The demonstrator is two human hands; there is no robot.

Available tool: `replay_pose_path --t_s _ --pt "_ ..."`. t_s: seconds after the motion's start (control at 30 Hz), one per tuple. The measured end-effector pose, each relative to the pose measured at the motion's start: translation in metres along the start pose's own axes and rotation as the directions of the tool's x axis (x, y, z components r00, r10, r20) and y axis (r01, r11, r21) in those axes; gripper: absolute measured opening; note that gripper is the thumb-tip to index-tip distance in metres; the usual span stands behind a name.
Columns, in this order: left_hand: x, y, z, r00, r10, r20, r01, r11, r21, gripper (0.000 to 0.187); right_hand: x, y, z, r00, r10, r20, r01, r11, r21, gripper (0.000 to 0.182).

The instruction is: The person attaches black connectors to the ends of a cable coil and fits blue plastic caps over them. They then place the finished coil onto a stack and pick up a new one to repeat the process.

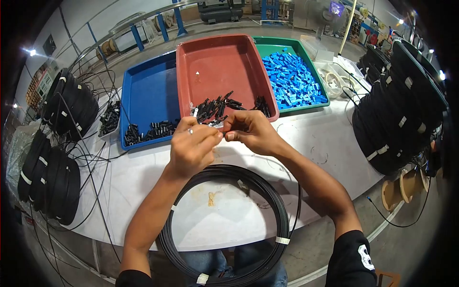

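Observation:
My left hand (191, 147) and my right hand (253, 133) meet fingertip to fingertip over the near edge of the red tray (213, 62). Both are closed in a pinch around something small and dark, mostly hidden by the fingers; I cannot tell what the left one holds. A black cable (300, 196) rises from the coil and passes under my right forearm toward the right fingers. Below my wrists lies the cable coil (282, 210), bound with white tape and overhanging the table's front edge. Black connector parts (210, 109) lie in the red tray just beyond my hands.
On the left, a blue tray (150, 91) holds short black pieces. A green tray (318, 86) with many blue pieces (291, 79) sits at right. Stacked black cable coils flank the white table (129, 191), at left (71, 105) and right (392, 115).

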State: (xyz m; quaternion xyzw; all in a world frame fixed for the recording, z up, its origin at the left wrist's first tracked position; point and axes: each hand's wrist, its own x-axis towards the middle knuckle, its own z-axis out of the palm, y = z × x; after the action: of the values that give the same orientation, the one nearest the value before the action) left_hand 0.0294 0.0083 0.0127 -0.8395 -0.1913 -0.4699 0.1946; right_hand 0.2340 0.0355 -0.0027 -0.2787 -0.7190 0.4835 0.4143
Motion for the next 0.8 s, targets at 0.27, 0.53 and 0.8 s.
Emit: replay_pose_path --t_s 0.27,0.53,0.8 --pt "0.002 -0.071 -0.020 0.875 -0.438 0.206 0.429 0.899 0.092 0.021 0.000 0.009 -0.020 0.946 -0.308 -0.098 0.234 0.863 -0.448 0.034" --pt "0.027 -0.116 0.015 0.696 -0.305 0.650 -0.059 0.878 0.476 0.013 -0.001 0.022 -0.026 0.894 -0.430 -0.124 0.215 0.655 -0.724 0.032" --pt "0.019 -0.115 0.045 0.557 -0.496 0.666 -0.115 0.748 0.653 0.011 -0.008 0.024 -0.033 0.908 -0.412 -0.071 0.200 0.577 -0.792 0.047"
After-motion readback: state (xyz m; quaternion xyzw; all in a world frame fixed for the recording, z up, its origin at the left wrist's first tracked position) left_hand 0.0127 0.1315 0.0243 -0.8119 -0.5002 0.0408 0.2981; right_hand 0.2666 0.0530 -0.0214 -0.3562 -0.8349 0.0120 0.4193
